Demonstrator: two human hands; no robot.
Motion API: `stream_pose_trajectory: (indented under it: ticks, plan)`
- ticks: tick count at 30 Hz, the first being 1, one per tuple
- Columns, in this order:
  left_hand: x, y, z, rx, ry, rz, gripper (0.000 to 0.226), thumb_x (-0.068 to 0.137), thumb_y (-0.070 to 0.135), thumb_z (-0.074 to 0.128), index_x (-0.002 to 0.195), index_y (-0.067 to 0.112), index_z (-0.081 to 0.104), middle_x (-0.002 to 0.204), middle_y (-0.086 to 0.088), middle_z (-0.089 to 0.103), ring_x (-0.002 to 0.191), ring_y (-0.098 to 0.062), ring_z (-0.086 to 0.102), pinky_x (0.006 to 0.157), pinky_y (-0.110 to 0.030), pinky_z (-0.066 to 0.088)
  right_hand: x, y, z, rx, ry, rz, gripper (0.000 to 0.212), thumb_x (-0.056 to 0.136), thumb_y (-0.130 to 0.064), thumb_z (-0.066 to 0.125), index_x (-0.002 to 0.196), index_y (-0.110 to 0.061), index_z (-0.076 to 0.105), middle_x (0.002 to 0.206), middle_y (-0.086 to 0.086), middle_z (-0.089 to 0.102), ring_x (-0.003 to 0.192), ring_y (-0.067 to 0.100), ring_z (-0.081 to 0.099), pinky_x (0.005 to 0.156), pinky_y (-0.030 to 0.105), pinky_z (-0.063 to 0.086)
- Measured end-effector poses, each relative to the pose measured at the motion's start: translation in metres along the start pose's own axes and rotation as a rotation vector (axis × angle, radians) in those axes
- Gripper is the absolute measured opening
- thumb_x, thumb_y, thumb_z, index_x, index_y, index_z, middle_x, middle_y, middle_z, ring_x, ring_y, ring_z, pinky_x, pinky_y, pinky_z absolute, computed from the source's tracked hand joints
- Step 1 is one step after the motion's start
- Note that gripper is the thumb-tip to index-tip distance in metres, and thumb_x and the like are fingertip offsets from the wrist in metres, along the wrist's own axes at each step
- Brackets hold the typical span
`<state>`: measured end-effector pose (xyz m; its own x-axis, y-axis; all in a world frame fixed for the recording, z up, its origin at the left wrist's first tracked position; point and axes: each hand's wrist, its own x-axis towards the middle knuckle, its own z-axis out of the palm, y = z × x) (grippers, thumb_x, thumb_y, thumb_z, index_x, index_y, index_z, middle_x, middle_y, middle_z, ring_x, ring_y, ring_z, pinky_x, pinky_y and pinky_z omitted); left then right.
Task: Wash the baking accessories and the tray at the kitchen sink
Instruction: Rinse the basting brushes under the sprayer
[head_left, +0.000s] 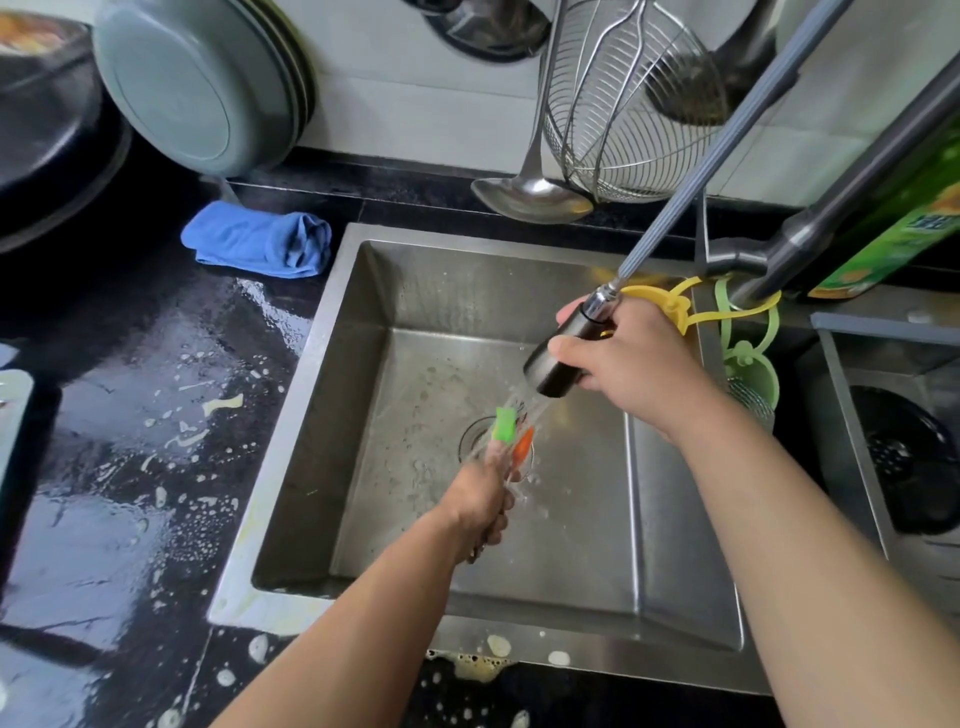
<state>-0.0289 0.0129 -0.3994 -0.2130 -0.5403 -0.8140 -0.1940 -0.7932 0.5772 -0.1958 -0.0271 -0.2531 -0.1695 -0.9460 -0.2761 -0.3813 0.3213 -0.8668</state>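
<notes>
Brushes (511, 434), green and orange tips, sat mid-frame over sink (358, 332) drain, gripped in left hand (480, 506), long axis pointing up toward sprayer (563, 353) clutched in right hand (626, 358), jet hitting tips.

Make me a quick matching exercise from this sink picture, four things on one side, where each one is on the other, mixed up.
Things:
1. spray head
2. green and orange brushes
3. blue cloth
4. ladle

Places:
A. folded on the counter left of the sink
B. hanging on the wall behind the sink
C. gripped in the right hand
D. held by the left hand under the water

Pairs: 1-C, 2-D, 3-A, 4-B
</notes>
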Motion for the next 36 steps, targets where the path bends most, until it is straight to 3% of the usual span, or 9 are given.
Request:
stream_pose_trajectory:
  ticks: [5, 9, 13, 15, 19, 23, 29, 34, 36]
  plan:
    - [0.001, -0.005, 0.001, 0.017, -0.072, 0.078, 0.038, 0.105, 0.048, 0.047, 0.096, 0.011, 0.049, 0.067, -0.001, 0.042, 0.045, -0.014, 0.039, 0.048, -0.027, 0.033, 0.006, 0.003, -0.003, 0.004, 0.094, 0.014, 0.021, 0.074, -0.032, 0.078, 0.093, -0.033, 0.070, 0.094, -0.006, 0.071, 0.096, 0.022, 0.070, 0.088, 0.049, 0.060]
    - [-0.004, -0.005, 0.001, -0.087, -0.172, 0.068, 0.022, 0.108, 0.031, 0.051, 0.097, 0.011, 0.047, 0.072, -0.005, 0.044, 0.046, -0.018, 0.046, 0.041, -0.025, 0.042, 0.011, 0.004, -0.005, -0.066, 0.192, -0.001, 0.019, 0.083, -0.025, 0.077, 0.100, -0.028, 0.068, 0.097, -0.006, 0.069, 0.096, 0.021, 0.068, 0.089, 0.047, 0.059]
    - [-0.002, -0.001, -0.002, -0.300, -0.267, 0.060, 0.011, 0.107, 0.007, 0.047, 0.097, 0.010, 0.046, 0.071, -0.007, 0.053, 0.050, -0.021, 0.050, 0.048, -0.028, 0.046, 0.004, -0.002, -0.013, -0.035, -0.074, 0.052, 0.021, 0.083, -0.019, 0.080, 0.100, -0.023, 0.070, 0.101, 0.002, 0.072, 0.098, 0.023, 0.071, 0.083, 0.044, 0.062]
    - [0.002, 0.000, -0.005, -0.345, -0.272, 0.062, 0.017, 0.102, -0.008, 0.044, 0.105, 0.008, 0.047, 0.073, -0.007, 0.056, 0.055, -0.019, 0.050, 0.053, -0.030, 0.047, 0.001, 0.001, -0.011, -0.034, -0.082, 0.041, 0.022, 0.084, -0.018, 0.079, 0.103, -0.024, 0.070, 0.101, 0.000, 0.072, 0.099, 0.022, 0.071, 0.084, 0.042, 0.062]
    - [0.001, 0.002, -0.010, -0.436, -0.333, 0.047, 0.040, 0.091, -0.023, 0.040, 0.112, 0.008, 0.053, 0.084, -0.007, 0.058, 0.064, -0.017, 0.053, 0.059, -0.030, 0.048, 0.000, 0.006, -0.005, -0.039, 0.124, -0.008, 0.022, 0.084, -0.025, 0.077, 0.103, -0.033, 0.068, 0.101, -0.006, 0.069, 0.100, 0.020, 0.068, 0.091, 0.047, 0.058]
    - [0.005, 0.003, -0.010, -0.533, -0.399, 0.046, 0.035, 0.096, -0.013, 0.044, 0.125, 0.004, 0.054, 0.094, -0.009, 0.062, 0.073, -0.017, 0.059, 0.068, -0.025, 0.055, -0.018, -0.002, -0.009, -0.033, -0.064, 0.031, 0.021, 0.085, -0.018, 0.078, 0.103, -0.025, 0.070, 0.100, 0.001, 0.072, 0.095, 0.022, 0.072, 0.084, 0.046, 0.062]
    - [-0.015, 0.012, -0.004, -0.693, -0.294, -0.070, 0.015, 0.105, 0.007, 0.042, 0.107, 0.012, 0.055, 0.082, -0.007, 0.058, 0.063, -0.018, 0.063, 0.054, -0.028, 0.058, -0.052, -0.015, -0.011, -0.006, -0.161, 0.155, 0.021, 0.085, -0.016, 0.078, 0.103, -0.021, 0.070, 0.103, 0.003, 0.073, 0.097, 0.019, 0.072, 0.083, 0.044, 0.063]
    - [-0.033, 0.033, 0.007, -0.544, -0.183, -0.168, 0.029, 0.107, 0.020, 0.037, 0.081, 0.016, 0.048, 0.062, 0.001, 0.046, 0.044, -0.010, 0.037, 0.037, -0.016, 0.029, -0.033, -0.016, 0.008, -0.151, 0.031, 0.093, 0.024, 0.085, -0.026, 0.076, 0.108, -0.025, 0.067, 0.100, -0.005, 0.069, 0.097, 0.020, 0.065, 0.085, 0.032, 0.051]
    - [-0.056, 0.048, 0.009, -0.403, -0.147, -0.177, 0.033, 0.109, 0.032, 0.037, 0.080, 0.018, 0.046, 0.058, 0.002, 0.039, 0.045, -0.009, 0.026, 0.035, -0.017, 0.018, -0.034, -0.020, 0.002, -0.159, -0.012, 0.102, 0.023, 0.084, -0.028, 0.076, 0.105, -0.023, 0.067, 0.098, -0.004, 0.070, 0.095, 0.019, 0.065, 0.088, 0.034, 0.052]
